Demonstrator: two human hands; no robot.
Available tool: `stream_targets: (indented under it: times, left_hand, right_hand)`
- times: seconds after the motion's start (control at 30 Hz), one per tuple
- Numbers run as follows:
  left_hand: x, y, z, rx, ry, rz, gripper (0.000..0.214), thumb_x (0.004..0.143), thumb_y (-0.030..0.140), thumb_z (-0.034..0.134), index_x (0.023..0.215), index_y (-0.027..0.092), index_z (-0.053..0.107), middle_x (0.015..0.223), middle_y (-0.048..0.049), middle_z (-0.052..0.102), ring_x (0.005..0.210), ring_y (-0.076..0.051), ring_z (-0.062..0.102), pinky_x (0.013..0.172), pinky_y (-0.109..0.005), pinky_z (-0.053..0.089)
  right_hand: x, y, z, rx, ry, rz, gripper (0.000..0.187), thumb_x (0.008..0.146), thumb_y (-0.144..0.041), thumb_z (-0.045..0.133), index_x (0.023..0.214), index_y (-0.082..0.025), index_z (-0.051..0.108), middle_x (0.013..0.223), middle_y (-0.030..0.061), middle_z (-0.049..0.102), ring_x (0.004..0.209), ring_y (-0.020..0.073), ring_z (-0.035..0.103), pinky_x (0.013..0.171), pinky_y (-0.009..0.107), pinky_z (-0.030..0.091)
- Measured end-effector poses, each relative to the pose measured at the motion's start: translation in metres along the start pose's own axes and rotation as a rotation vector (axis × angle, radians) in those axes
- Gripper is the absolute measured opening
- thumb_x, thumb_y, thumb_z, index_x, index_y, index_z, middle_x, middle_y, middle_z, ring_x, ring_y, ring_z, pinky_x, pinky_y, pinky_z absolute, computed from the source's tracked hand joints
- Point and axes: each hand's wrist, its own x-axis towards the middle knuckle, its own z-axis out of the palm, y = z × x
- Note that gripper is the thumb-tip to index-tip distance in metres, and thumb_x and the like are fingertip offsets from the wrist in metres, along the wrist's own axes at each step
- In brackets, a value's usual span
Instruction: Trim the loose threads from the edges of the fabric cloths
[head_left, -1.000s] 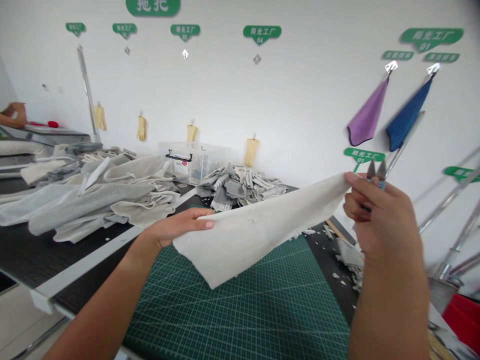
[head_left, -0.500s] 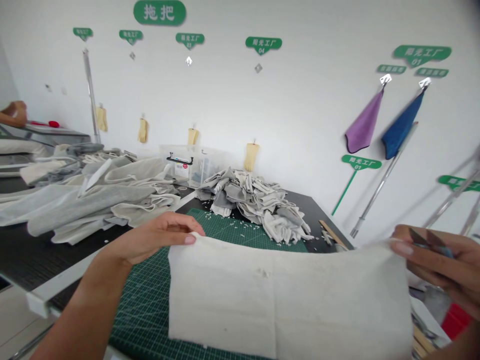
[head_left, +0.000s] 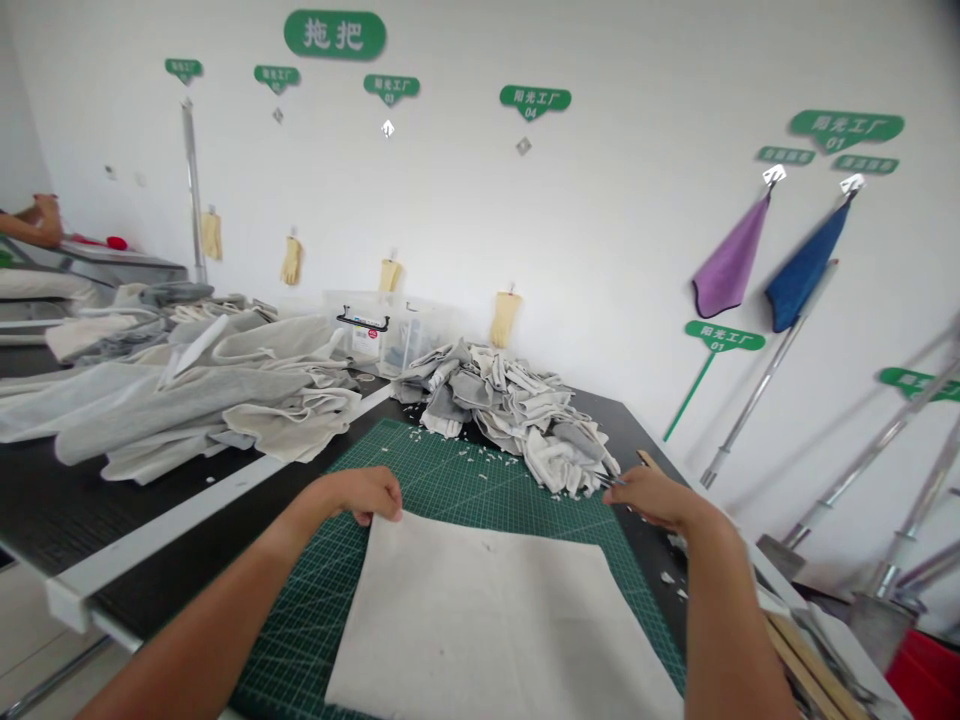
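Observation:
A pale grey-white cloth [head_left: 487, 620] lies flat on the green cutting mat [head_left: 457, 485]. My left hand [head_left: 367, 492] is closed on the cloth's far left corner. My right hand [head_left: 651, 496] rests at the far right corner, fingers curled round a small pair of snips [head_left: 609, 481] whose tips poke out to the left. A heap of cut cloth pieces [head_left: 517, 405] sits just beyond the mat.
Large folded grey fabric [head_left: 187, 400] is piled to the left on the black table [head_left: 67, 515]. A clear plastic box [head_left: 382, 330] stands by the wall. Metal poles [head_left: 862, 460] lean at the right, above a red bin [head_left: 926, 675]. Another person's arm [head_left: 34, 222] shows far left.
The cloth was held up in the air between both hands. Both hands have come down and the cloth now lies spread flat on the mat.

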Motion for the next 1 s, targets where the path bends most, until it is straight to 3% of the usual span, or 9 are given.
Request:
stream_targets:
  times: [0.03,0.1,0.27,0.4,0.5,0.63,0.77,0.87,1.0]
  left_hand:
    - [0.001,-0.006,-0.002,0.014,-0.009,-0.049,0.028,0.058,0.040,0.075,0.075,0.018,0.075,0.063,-0.0049,0.063,0.058,-0.019,0.057,0.056,-0.028,0.045]
    - [0.000,-0.013,-0.005,0.004,-0.010,-0.067,0.028,0.059,0.038,0.075,0.077,0.016,0.074,0.063,-0.0044,0.062,0.059,-0.018,0.057,0.059,-0.030,0.048]
    - [0.004,-0.010,0.001,-0.240,0.126,0.165,0.035,0.064,0.038,0.076,0.090,0.015,0.072,0.075,-0.0036,0.065,0.070,-0.016,0.058,0.066,-0.027,0.047]
    - [0.012,-0.001,0.011,-0.338,0.217,0.301,0.039,0.068,0.040,0.075,0.098,0.016,0.068,0.084,-0.0044,0.067,0.074,-0.016,0.058,0.067,-0.025,0.044]
    - [0.014,0.003,0.018,-0.392,0.191,0.318,0.040,0.067,0.038,0.076,0.100,0.017,0.067,0.090,-0.0054,0.069,0.080,-0.017,0.061,0.070,-0.026,0.044]
    - [0.012,0.008,0.027,-0.443,0.108,0.364,0.040,0.068,0.034,0.077,0.104,0.018,0.067,0.097,-0.0069,0.071,0.090,-0.020,0.063,0.079,-0.028,0.046]
    - [0.009,0.011,0.032,-0.450,0.159,0.407,0.039,0.071,0.033,0.076,0.105,0.017,0.067,0.097,-0.0069,0.071,0.091,-0.019,0.063,0.082,-0.028,0.045]
    - [0.012,0.009,0.032,-0.439,0.210,0.399,0.041,0.072,0.037,0.076,0.107,0.018,0.067,0.095,-0.0059,0.071,0.088,-0.018,0.063,0.080,-0.028,0.045]
    - [0.020,0.000,0.034,-0.358,0.178,0.354,0.044,0.075,0.049,0.073,0.103,0.015,0.069,0.085,-0.0050,0.070,0.079,-0.018,0.062,0.070,-0.026,0.043]
  right_hand:
    - [0.007,-0.009,0.016,0.051,-0.143,0.002,0.028,0.061,-0.031,0.078,0.047,-0.018,0.058,0.038,-0.0047,0.037,0.034,0.0076,0.032,0.037,0.021,0.016]
    - [0.015,-0.032,0.054,0.169,-0.232,-0.086,0.024,0.072,-0.037,0.071,0.061,-0.016,0.065,0.044,-0.0042,0.040,0.039,0.0077,0.030,0.039,0.022,0.016]
    - [0.011,-0.086,0.173,0.381,-0.412,-0.262,0.034,0.083,-0.050,0.065,0.087,-0.017,0.073,0.054,-0.0034,0.049,0.047,0.0099,0.039,0.047,0.022,0.028]
    - [0.004,-0.100,0.238,0.428,-0.264,-0.424,0.029,0.083,-0.044,0.066,0.096,-0.020,0.075,0.087,0.0026,0.070,0.077,0.0167,0.058,0.070,0.025,0.041]
    - [0.003,-0.098,0.253,0.478,-0.246,-0.445,0.028,0.086,-0.043,0.063,0.097,-0.022,0.076,0.094,0.0015,0.071,0.085,0.0181,0.060,0.077,0.025,0.041]
    - [-0.002,-0.096,0.246,0.506,-0.329,-0.436,0.034,0.089,-0.049,0.059,0.084,-0.019,0.074,0.071,-0.0016,0.061,0.067,0.0139,0.052,0.063,0.022,0.034]
    - [-0.008,-0.096,0.239,0.545,-0.419,-0.471,0.035,0.085,-0.051,0.064,0.083,-0.017,0.072,0.068,-0.0027,0.055,0.062,0.0113,0.044,0.058,0.021,0.030]
    - [-0.006,-0.094,0.243,0.544,-0.355,-0.443,0.032,0.081,-0.048,0.069,0.078,-0.016,0.070,0.067,-0.0027,0.054,0.063,0.0113,0.044,0.059,0.021,0.030]
    - [-0.001,-0.089,0.254,0.543,-0.244,-0.368,0.027,0.079,-0.044,0.070,0.082,-0.017,0.071,0.071,-0.0023,0.058,0.067,0.0119,0.047,0.061,0.020,0.032]
